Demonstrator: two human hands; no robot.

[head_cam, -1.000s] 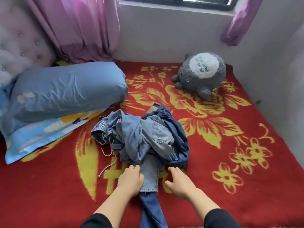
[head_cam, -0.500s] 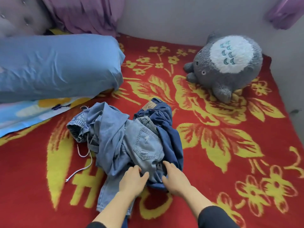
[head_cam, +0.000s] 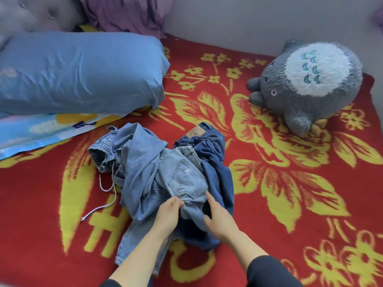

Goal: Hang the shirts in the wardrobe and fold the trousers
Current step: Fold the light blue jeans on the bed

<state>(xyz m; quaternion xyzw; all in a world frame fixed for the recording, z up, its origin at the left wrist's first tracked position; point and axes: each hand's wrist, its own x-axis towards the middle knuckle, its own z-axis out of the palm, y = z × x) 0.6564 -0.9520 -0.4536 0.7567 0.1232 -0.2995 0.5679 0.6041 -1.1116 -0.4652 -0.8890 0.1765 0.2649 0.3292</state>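
A heap of denim trousers lies on the red bed blanket (head_cam: 269, 235). Pale ripped jeans (head_cam: 184, 181) lie on top in the middle. Light blue drawstring trousers (head_cam: 134, 162) are bunched at the left, their white cord trailing onto the blanket. Dark blue jeans (head_cam: 215, 162) with a leather label lie at the right. My left hand (head_cam: 167, 216) pinches the pale jeans just below their back pocket. My right hand (head_cam: 219, 218) lies on the heap at the right of the pale jeans, fingers spread, touching the denim. No shirts are in view.
A blue pillow (head_cam: 78, 71) on a patterned sheet (head_cam: 41, 129) fills the left back. A grey plush toy (head_cam: 308, 81) sits at the back right by the wall. Purple curtain (head_cam: 124, 13) hangs behind the pillow.
I have leaned in closer to the heap. Both hands moved up from the trailing trouser leg onto the heap, and my left hand has taken hold of the pale jeans.
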